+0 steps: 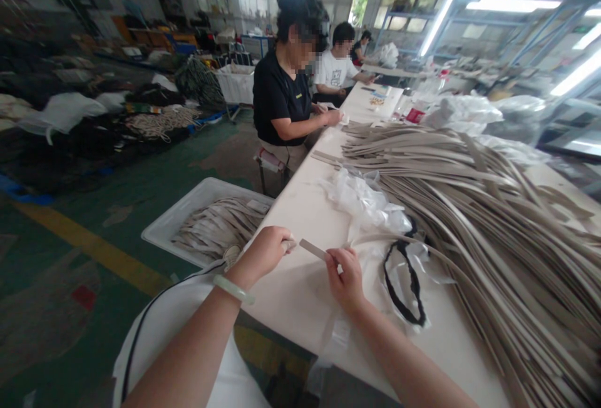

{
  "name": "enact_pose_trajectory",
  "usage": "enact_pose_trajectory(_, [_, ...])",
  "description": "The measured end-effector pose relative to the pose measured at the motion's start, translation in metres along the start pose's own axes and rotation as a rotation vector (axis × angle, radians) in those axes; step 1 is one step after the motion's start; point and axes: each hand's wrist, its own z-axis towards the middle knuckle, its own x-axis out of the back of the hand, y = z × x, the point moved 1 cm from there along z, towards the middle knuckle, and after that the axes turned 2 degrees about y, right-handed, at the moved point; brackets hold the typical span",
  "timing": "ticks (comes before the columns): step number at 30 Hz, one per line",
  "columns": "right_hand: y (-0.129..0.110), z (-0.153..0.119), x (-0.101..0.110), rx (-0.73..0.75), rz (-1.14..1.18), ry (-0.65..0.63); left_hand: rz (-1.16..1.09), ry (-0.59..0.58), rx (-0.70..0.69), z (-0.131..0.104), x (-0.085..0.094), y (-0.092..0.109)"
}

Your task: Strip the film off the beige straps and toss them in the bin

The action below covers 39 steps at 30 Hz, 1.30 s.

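Bright tube lights (444, 12) overhead, glaring white upper right; floor (188, 170) at left dim. Edges stretched, smeared; background soft. Faint shadows on pale tabletop (300, 283).

I note: bag (370, 201) at 1 o'clock, clear plastic, crinkled, glossy. Strips (451, 189) at 2 o'clock, matt, smooth-faced. Tub (176, 223) at 10 o'clock, smooth plastic. My bangle (233, 290): polished, glossy.
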Motion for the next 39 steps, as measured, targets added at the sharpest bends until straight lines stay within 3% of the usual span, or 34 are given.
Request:
enact_pose_trajectory(5, [0.000,0.002,0.000,0.031,-0.015,-0.070,0.049,-0.041,-0.043,0.000,-0.001,0.001])
enact_pose_trajectory(11, [-0.005,0.002,-0.002,0.114,-0.065,-0.283,0.199,-0.180,-0.171,-0.003,-0.029,0.011])
enact_pose_trajectory(14, [-0.005,0.002,-0.005,0.104,-0.135,-0.356,0.311,-0.185,-0.155,-0.003,-0.019,0.003])
enact_pose_trajectory(17, [-0.001,0.003,-0.007,0.021,-0.253,-0.332,0.435,-0.074,-0.057,0.000,0.013,-0.014])
enact_pose_trajectory(19, [0.001,0.004,-0.008,-0.004,-0.302,-0.327,0.491,-0.029,-0.029,0.003,0.025,-0.021])
enact_pose_trajectory(21, [-0.001,0.004,-0.009,0.017,-0.313,-0.357,0.507,-0.053,-0.056,0.006,0.017,-0.018])
enact_pose_trajectory(24, [-0.004,0.003,-0.009,0.066,-0.304,-0.408,0.476,-0.148,-0.135,0.008,-0.018,-0.005])
enact_pose_trajectory(26, [-0.004,0.003,-0.007,0.059,-0.312,-0.406,0.459,-0.158,-0.151,0.008,-0.031,-0.002])
enact_pose_trajectory(28, [-0.002,0.002,-0.004,0.017,-0.333,-0.362,0.445,-0.118,-0.136,0.009,-0.025,-0.008])
enact_pose_trajectory(32, [0.003,0.003,-0.001,-0.050,-0.326,-0.271,0.408,-0.052,-0.097,0.007,0.014,-0.033])
enact_pose_trajectory(34, [0.004,0.004,-0.001,-0.048,-0.291,-0.254,0.392,-0.061,-0.099,0.005,0.022,-0.039])
enact_pose_trajectory(36, [0.003,0.006,0.000,-0.041,-0.255,-0.245,0.376,-0.074,-0.111,0.003,0.016,-0.038])
enact_pose_trajectory(39, [0.000,0.007,0.000,-0.025,-0.221,-0.256,0.337,-0.083,-0.150,0.004,-0.008,-0.024])
